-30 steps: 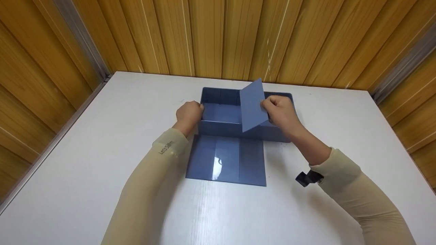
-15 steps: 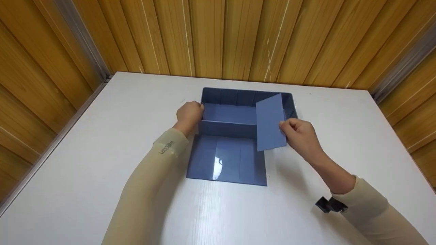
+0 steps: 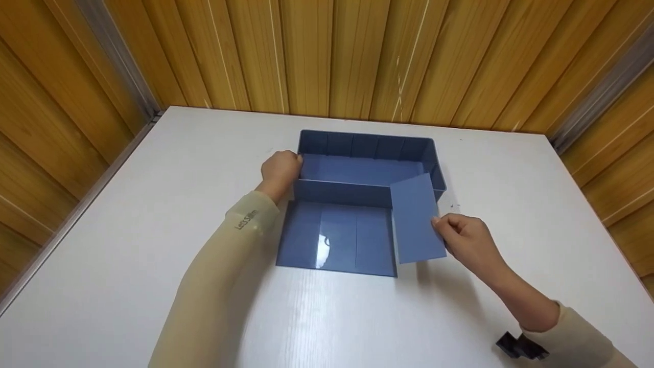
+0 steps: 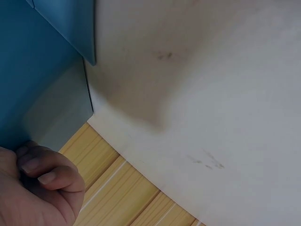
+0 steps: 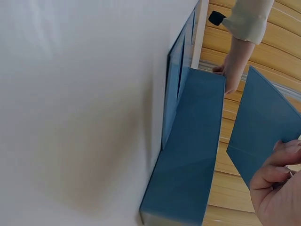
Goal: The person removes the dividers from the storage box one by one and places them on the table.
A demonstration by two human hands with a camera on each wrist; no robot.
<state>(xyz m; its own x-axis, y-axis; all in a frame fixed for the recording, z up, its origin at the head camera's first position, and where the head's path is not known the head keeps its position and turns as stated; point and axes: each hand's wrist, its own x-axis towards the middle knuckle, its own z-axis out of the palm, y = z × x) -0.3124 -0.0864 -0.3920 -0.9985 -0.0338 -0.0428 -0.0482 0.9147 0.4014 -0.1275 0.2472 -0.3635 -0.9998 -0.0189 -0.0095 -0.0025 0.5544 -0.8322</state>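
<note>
A long, open-topped blue box (image 3: 347, 193) stands on the white table. My left hand (image 3: 280, 171) grips its left end wall; in the left wrist view the curled fingers (image 4: 61, 179) show at the blue edge. My right hand (image 3: 470, 243) pinches a flat blue rectangular panel (image 3: 416, 220) by its right edge. It is tilted in the air at the box's front right, covering part of the front wall. In the right wrist view the panel (image 5: 261, 122) is apart from the box. A larger blue sheet with crease lines (image 3: 337, 237) lies flat before the box.
The white table (image 3: 204, 153) runs back to a wood-patterned slatted wall (image 3: 327, 56). Metal frame posts (image 3: 122, 61) stand at its corners. A small black device (image 3: 521, 346) is strapped to the right sleeve.
My right hand has drawn the panel from above the box's middle to the right and toward me, past the front wall. The left hand has kept its grip on the box.
</note>
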